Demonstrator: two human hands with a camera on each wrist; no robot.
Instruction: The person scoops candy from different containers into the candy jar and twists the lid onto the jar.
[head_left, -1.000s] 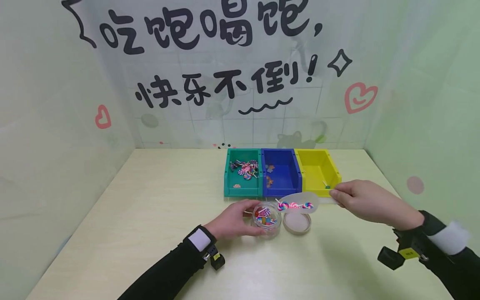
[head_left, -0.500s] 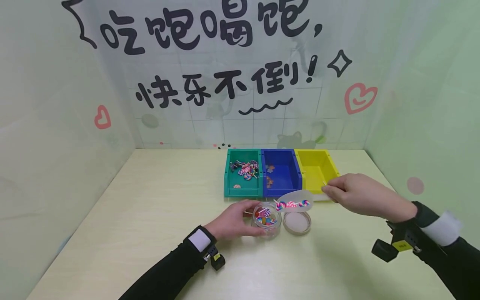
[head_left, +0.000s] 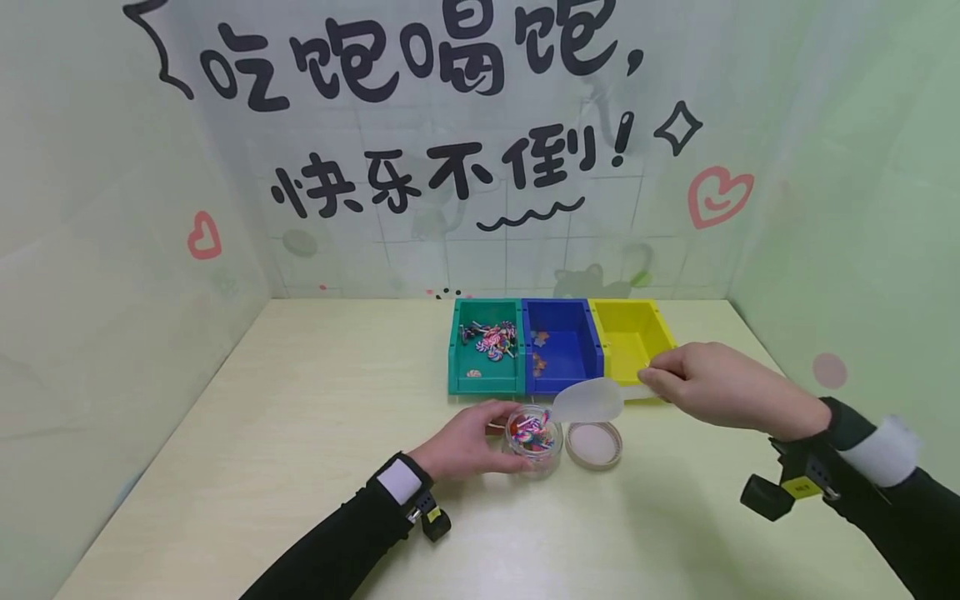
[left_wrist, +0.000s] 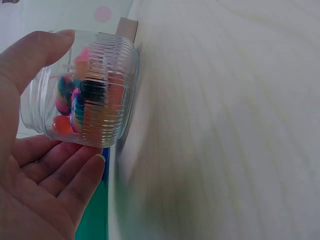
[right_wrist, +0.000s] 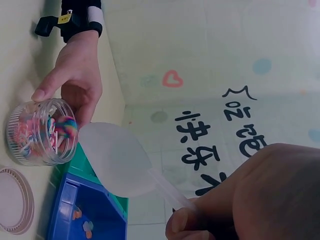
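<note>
My left hand (head_left: 480, 439) grips a clear ribbed jar (head_left: 534, 462) standing on the table, thumb on the near side and fingers on the far side. Colourful candy pieces (head_left: 531, 433) fill part of the jar, lollipop-like swirls among them. My right hand (head_left: 708, 390) pinches the handle of a translucent white scoop (head_left: 588, 402), its tip at the jar's rim. In the right wrist view the scoop's bowl (right_wrist: 115, 160) is bare and a rainbow swirl piece (right_wrist: 67, 128) sits at the jar's mouth. The round lid (head_left: 594, 446) lies right of the jar.
Behind the jar stand three joined bins: a green bin (head_left: 486, 385) with a heap of lollipop pieces, a blue bin (head_left: 564, 385) with a few small brownish pieces, and a yellow bin (head_left: 632, 329) partly hidden by my right hand. A printed cloth backdrop (head_left: 480, 258) rises behind the table.
My right hand has moved slightly left and tilted the scoop. The swirl pieces that lay on it have slid off into the jar. My left hand keeps its hold.
</note>
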